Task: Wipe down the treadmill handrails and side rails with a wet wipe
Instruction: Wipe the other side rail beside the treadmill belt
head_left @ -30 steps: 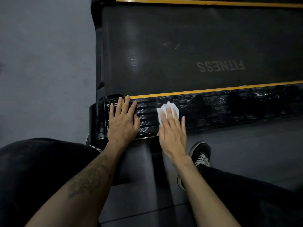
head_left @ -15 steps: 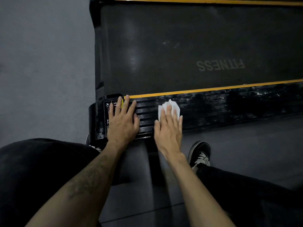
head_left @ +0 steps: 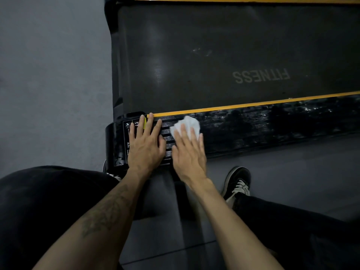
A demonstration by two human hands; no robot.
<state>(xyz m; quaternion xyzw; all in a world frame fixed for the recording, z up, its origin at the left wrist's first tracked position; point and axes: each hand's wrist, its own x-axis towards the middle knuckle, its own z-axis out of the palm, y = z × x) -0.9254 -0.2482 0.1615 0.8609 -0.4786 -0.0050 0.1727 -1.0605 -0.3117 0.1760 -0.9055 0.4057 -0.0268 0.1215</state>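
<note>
My left hand [head_left: 145,146] flat, empty, on rail [head_left: 272,125]; right hand [head_left: 190,152] flat, pressing wipe [head_left: 188,123] there. Grey floor [head_left: 48,75].

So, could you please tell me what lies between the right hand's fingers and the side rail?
In the head view, the white wet wipe lies between the right hand and the side rail.

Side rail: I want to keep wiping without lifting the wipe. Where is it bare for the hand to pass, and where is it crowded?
The side rail lies bare rightward from the wet wipe, between the yellow stripe and floor. Crowded leftward: the left hand rests flat beside the right hand.
</note>
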